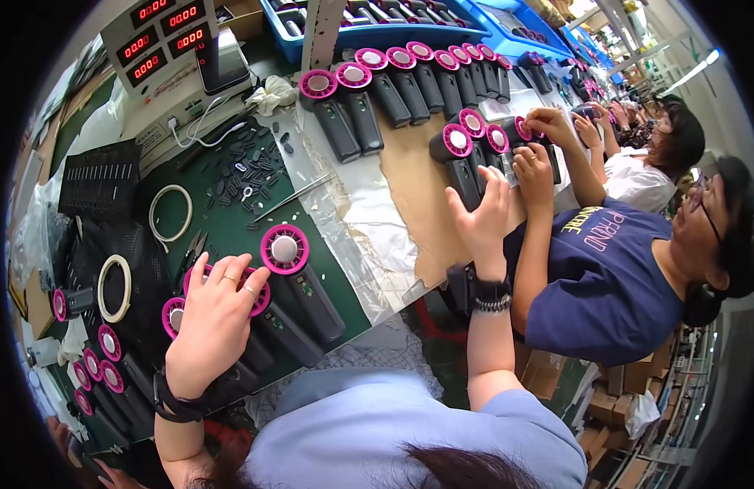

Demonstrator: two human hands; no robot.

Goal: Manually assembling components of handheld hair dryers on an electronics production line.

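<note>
On the green mat, my left hand [210, 326] lies over the pink-ringed head of a handheld fan [287, 332], its fingers curled down onto it. Much of that head is hidden under the hand. To its right lies another fan [286, 248] with a pink head and a dark grey handle, and a fan head [174, 316] shows to its left. My right hand [485, 216] is stretched out to the right, thumb and fingers apart. Just beyond its fingertips lie a fan [457, 140] and others like it, close to a co-worker's hands [536, 167].
Small dark parts [251, 167], tweezers [291, 200] and pliers [191, 253] lie on the mat. A row of fans [401, 94] runs along brown cardboard [418, 191]. A power supply [161, 57] and a blue crate [377, 39] stand behind. A co-worker [613, 269] sits at the right.
</note>
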